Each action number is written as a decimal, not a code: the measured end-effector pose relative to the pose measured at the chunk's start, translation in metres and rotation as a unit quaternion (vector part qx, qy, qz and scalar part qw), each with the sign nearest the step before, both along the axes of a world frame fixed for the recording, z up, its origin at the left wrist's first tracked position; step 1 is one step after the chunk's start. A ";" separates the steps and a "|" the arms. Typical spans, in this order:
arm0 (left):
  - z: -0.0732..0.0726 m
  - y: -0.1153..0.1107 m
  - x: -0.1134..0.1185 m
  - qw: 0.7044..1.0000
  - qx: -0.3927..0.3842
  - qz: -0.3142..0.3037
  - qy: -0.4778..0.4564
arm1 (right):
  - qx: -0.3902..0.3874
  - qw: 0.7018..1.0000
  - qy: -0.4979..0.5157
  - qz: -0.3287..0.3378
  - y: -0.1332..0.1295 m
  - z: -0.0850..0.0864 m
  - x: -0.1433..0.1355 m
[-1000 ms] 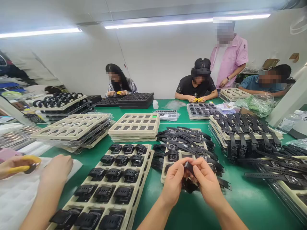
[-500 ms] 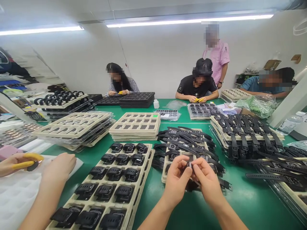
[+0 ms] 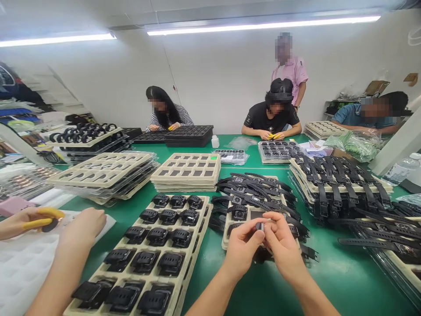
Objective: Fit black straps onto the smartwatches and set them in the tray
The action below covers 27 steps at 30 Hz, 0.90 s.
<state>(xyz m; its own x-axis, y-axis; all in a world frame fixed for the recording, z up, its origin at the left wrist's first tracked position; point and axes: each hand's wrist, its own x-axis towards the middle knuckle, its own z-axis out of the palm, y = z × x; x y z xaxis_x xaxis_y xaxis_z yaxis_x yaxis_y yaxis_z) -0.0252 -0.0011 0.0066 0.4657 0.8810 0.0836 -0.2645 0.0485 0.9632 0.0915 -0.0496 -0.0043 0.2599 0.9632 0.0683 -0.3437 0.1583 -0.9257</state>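
Near the middle right of the head view, my left hand (image 3: 242,245) pinches a small dark watch part (image 3: 259,226) between thumb and fingers. My right hand (image 3: 282,239) grips the same part from the other side, its fingertips close to those of the left. Most of the part is hidden by the fingers. Just behind my hands lies a beige tray with black-strapped watches (image 3: 239,213), some straps draped over its edges. Left of my hands, a beige tray (image 3: 184,274) holds rows of watches with folded black straps.
Stacked beige trays (image 3: 186,166) stand beyond. Strapped watches on trays (image 3: 329,175) are at the right. A neighbour's hands (image 3: 79,228), one with yellow finger covers, work at the left. People sit across the green table (image 3: 226,285), near a white bottle (image 3: 215,141).
The fingers of my right hand have shifted around the part, and more of it shows. The view has moved slightly. The person in pink appears slightly further left.
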 end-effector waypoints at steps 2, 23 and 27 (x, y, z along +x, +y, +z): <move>0.000 0.001 0.000 1.000 0.021 -0.022 0.009 | 0.004 1.000 0.003 0.003 -0.002 -0.001 0.000; -0.005 0.005 0.000 0.950 -0.107 -0.288 0.060 | -0.039 0.996 -0.074 -0.003 -0.009 0.029 0.040; -0.018 0.000 0.005 0.935 -0.157 -0.317 0.007 | -0.035 0.995 -0.026 -0.085 -0.005 0.027 0.046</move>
